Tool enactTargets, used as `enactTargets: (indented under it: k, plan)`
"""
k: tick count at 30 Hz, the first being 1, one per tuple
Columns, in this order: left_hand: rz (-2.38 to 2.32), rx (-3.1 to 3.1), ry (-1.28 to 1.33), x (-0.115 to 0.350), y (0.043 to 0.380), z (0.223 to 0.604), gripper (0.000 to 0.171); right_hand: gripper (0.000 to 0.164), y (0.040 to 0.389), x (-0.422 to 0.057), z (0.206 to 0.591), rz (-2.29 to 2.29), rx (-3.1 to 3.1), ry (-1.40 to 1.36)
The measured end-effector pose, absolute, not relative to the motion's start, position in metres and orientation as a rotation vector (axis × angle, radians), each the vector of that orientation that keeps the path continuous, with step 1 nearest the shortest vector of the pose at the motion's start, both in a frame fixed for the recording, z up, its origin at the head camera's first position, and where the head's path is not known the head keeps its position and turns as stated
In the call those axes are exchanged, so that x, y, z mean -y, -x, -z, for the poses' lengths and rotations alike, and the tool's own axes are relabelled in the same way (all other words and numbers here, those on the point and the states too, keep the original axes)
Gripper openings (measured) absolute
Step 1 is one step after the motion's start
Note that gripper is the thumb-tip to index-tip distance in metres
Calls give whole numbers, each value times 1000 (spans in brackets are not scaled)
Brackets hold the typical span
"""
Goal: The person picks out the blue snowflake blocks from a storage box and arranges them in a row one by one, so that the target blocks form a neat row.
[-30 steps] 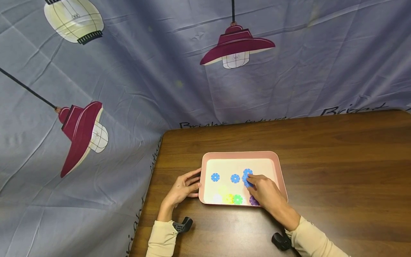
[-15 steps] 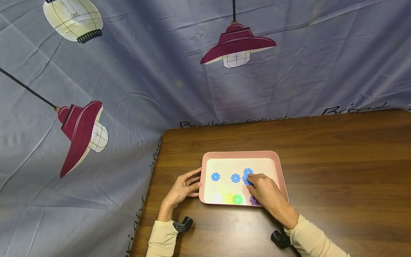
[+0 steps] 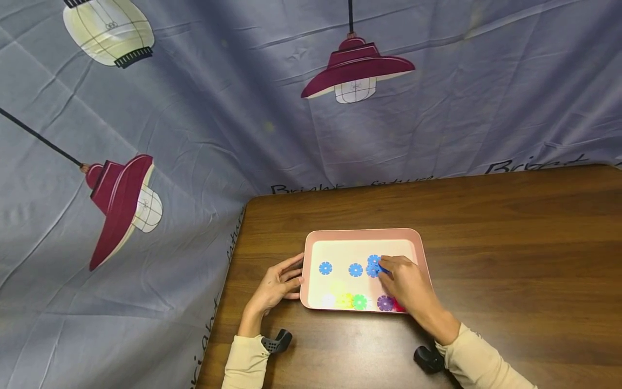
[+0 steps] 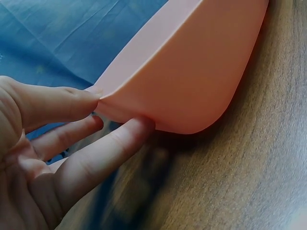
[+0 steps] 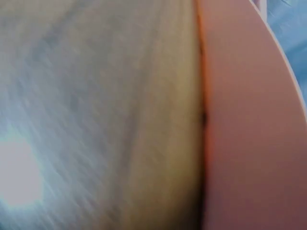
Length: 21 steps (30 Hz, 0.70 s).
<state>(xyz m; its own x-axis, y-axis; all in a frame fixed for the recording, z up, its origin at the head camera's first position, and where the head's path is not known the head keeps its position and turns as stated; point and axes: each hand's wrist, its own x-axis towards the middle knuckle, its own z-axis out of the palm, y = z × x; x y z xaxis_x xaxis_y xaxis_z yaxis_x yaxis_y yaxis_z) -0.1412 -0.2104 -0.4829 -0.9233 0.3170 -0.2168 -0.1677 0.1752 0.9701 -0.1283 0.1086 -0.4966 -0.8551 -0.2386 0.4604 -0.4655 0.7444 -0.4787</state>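
A pink tray [image 3: 365,235] with a pale floor lies on the wooden table. In the head view my right hand [image 3: 412,282] is over its right half, thumb and fingertips pinching a blue notched plastic disc [image 3: 384,267], partly hidden. That disc is beside two blue discs [image 3: 373,260] that touch or overlap. Further left on the floor lie a blue disc [image 3: 356,270] and another blue disc [image 3: 325,268]. My left hand [image 3: 274,286] touches the tray's left side; in the left wrist view its straight fingers [image 4: 103,158] meet the outer wall [image 4: 182,81]. The right wrist view shows no hand.
Along the tray's near side lie yellow discs [image 3: 346,300], a green disc [image 3: 359,302], a purple disc [image 3: 385,303] and part of a red piece [image 3: 398,306]. A curtain [image 3: 272,135] printed with lamps hangs behind and left of the table [image 3: 525,259].
My right hand has shifted slightly right, away from the touching blue discs, with a blue disc at its fingertips. The red piece now shows beside the purple disc. My left hand stays put.
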Motion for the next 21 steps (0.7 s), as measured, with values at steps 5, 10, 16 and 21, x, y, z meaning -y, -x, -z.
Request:
enactTargets:
  k: [5, 10, 16, 21]
  plan:
    - [-1803, -2090, -145, 210, 140, 483, 60, 26, 133, -124, 487, -803, 2518, -521]
    - [-1797, -2095, -158, 211, 140, 484, 59, 27, 135, -144, 476, -790, 2486, -459]
    - [-1795, -2100, -169, 211, 140, 484, 59, 28, 138, -173, 468, -759, 2475, -361]
    - [-1797, -2084, -184, 210, 140, 483, 60, 28, 137, -201, 474, -708, 2510, -264]
